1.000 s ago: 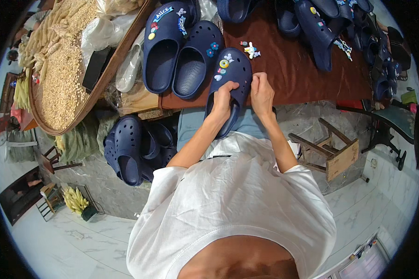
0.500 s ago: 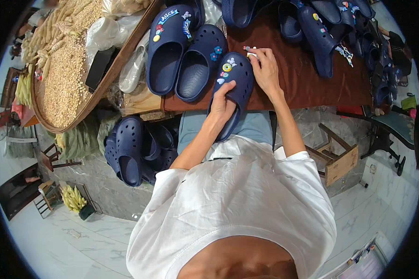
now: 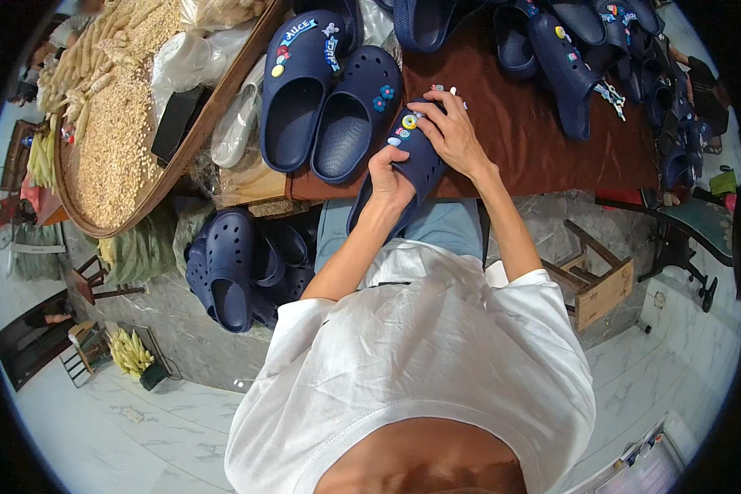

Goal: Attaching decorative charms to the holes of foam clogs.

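My left hand (image 3: 393, 177) grips a navy clog (image 3: 422, 158) by its side and opening, thumb on top, with the clog tilted and its heel toward my lap. Small charms, among them a yellow-and-white ring (image 3: 409, 122), sit on its upper. Over the toe bends my right hand (image 3: 449, 132), its fingers curled onto the clog and hiding much of the front. A small white piece (image 3: 453, 91) shows beside these fingertips; whether they hold it is unclear. Left of the clog stand a navy clog with blue flower charms (image 3: 380, 97) and another with banner-shaped charms (image 3: 295, 90).
A brown cloth (image 3: 535, 148) covers the table. More navy clogs (image 3: 564, 74) lie at its far right. To the left is a large rimmed tray (image 3: 160, 177) of pale kernels and cobs. Below hang or lie more clogs (image 3: 230, 263). A wooden stool (image 3: 601, 288) stands at right.
My right hand has moved from the cloth beside the clog onto its toe. The clog has turned, its heel swinging left and its toe right. My left hand keeps hold of it.
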`<state>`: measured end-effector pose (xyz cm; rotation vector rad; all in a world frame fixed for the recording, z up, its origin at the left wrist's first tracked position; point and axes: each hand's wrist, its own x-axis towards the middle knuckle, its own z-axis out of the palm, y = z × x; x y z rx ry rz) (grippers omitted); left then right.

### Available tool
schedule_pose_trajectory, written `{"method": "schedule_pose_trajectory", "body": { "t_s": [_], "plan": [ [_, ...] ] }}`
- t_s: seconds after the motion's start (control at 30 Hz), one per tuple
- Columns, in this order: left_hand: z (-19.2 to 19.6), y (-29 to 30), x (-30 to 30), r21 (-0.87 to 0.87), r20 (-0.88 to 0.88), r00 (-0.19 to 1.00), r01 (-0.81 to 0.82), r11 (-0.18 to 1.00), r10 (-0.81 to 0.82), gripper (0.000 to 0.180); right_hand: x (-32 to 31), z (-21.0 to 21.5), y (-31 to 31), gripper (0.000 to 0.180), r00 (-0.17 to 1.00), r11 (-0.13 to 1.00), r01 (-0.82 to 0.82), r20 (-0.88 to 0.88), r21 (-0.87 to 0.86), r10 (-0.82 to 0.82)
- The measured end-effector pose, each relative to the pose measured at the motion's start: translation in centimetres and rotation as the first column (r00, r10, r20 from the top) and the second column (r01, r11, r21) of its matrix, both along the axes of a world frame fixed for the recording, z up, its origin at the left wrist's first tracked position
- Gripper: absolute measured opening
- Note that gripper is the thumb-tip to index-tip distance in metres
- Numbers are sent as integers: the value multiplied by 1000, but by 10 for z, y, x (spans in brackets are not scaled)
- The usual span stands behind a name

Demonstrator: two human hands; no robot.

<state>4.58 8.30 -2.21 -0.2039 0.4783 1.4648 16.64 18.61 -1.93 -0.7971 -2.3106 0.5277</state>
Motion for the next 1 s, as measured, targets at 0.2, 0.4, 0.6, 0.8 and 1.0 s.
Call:
{"method": "schedule_pose_trajectory", "body": {
  "t_s": [0.2,0.4,0.6,0.8,1.0],
  "plan": [
    [10,2,5,-37,-16,998,-58,998,58,64,1,-4,5,18,995,988,-40,-96,-151,26],
    [8,6,8,-22,11,995,-99,995,100,66,4,-10,4,13,966,972,-75,-258,-221,16],
    [8,4,5,-98,-35,995,-100,990,97,60,6,-2,-10,9,951,978,51,-290,-202,-109],
    [10,-5,2,-153,-89,996,-35,988,21,43,18,-13,20,12,911,940,246,-275,-235,-307],
    [2,-3,2,-157,-66,998,-13,988,2,42,21,-11,31,19,965,962,246,-61,-114,-254]
  ]
}}
